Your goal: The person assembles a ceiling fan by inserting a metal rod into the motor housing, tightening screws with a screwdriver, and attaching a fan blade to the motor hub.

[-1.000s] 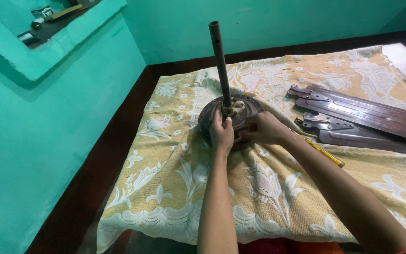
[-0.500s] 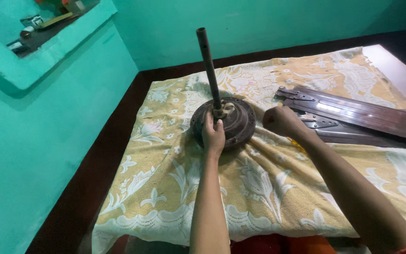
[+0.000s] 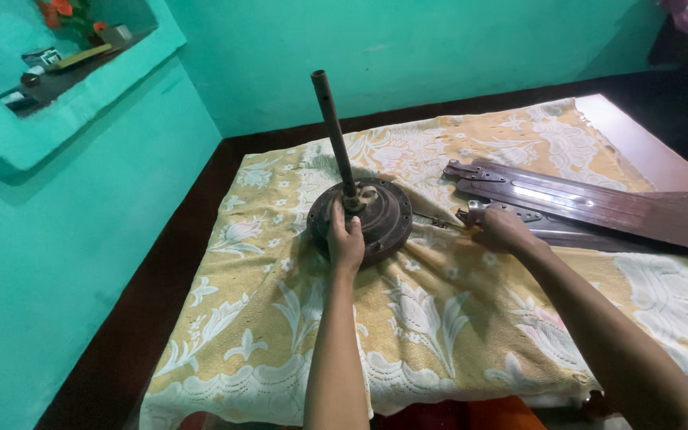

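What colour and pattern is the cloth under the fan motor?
Yellow-tan cloth with white floral motifs; head view, the only one.

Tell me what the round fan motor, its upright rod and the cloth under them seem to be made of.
Motor: likely cast metal, dark brown with a dull, worn finish and a faint sheen on the rim. Rod: a metal tube, dark and matte, open at the top, with a small hole in its side. Cloth: woven fabric, yellow with white flowers and a lacy white edge, draping and wrinkling.
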